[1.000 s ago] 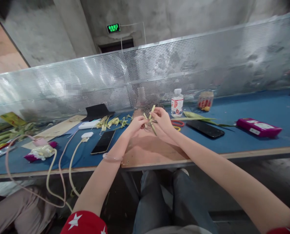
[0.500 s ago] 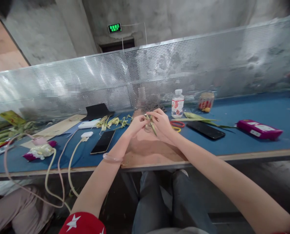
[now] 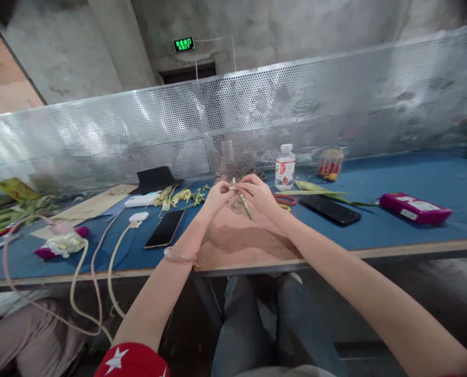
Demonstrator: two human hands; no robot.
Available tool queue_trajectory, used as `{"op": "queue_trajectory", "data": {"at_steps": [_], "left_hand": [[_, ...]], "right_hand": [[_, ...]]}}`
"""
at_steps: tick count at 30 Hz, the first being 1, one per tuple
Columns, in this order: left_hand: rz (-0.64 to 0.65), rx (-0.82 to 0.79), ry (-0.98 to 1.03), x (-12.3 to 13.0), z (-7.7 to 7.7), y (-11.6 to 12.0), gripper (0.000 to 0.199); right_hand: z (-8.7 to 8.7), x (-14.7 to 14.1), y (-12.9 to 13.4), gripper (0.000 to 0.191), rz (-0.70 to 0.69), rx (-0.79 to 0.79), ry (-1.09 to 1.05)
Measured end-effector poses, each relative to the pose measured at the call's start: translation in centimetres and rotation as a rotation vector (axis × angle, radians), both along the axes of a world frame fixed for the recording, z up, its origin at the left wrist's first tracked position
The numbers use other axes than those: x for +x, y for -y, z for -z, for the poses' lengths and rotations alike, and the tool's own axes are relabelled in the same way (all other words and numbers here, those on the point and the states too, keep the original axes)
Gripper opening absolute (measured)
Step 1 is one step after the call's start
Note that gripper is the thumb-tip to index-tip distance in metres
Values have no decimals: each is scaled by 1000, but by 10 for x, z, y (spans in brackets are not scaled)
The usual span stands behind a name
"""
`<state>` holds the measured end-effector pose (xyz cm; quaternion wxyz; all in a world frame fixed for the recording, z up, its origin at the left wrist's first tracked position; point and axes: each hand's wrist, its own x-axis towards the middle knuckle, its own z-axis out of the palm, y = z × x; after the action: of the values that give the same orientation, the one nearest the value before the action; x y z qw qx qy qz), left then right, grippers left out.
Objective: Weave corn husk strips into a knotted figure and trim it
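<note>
Both hands meet above the brown board (image 3: pixel 237 246) at the table's middle. My left hand (image 3: pixel 218 196) is closed, thumb and fingers pinching a small folded piece of pale green leaf (image 3: pixel 246 207). My right hand (image 3: pixel 260 193) grips the same leaf piece from the other side, its fingers bent over the top. One pointed end of the leaf hangs down between the hands, and a pale tip sticks up above the fingers. Just behind lies a tangle of thin grey wire or string (image 3: pixel 249 172). Fingers hide the leaf's middle.
Right of my hands stand a bottle (image 3: pixel 285 168) and a jar (image 3: pixel 331 164), with long leaves (image 3: pixel 315 188), a black phone (image 3: pixel 330 209) and a purple pack (image 3: pixel 414 208). To the left lie another phone (image 3: pixel 165 229), leaf pieces (image 3: pixel 184 196) and cables (image 3: pixel 113 262). Another person's leg (image 3: pixel 41 335) shows lower left.
My fingers have shifted slightly around the leaf piece, and its pale tip now stands up more between them. The view has moved very little; the other things stay in place.
</note>
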<state>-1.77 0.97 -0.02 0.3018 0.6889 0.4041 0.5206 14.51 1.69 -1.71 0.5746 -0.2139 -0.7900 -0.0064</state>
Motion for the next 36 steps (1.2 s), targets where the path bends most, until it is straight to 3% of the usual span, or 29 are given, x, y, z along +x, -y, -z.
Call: {"op": "queue_trajectory", "data": {"at_steps": [11, 27, 31, 36], "left_hand": [[-20, 89, -31, 1, -4, 6, 19], [2, 242, -117, 3, -3, 9, 18], [-17, 272, -148, 4, -4, 13, 14], [5, 294, -146, 4, -4, 11, 13]], "right_hand": [[-5, 6, -1, 17, -20, -16, -21], [-6, 4, 3, 21, 55, 124, 204], [-4, 1, 5, 16, 47, 98, 134], [-2, -2, 6, 4, -8, -60, -83]]}}
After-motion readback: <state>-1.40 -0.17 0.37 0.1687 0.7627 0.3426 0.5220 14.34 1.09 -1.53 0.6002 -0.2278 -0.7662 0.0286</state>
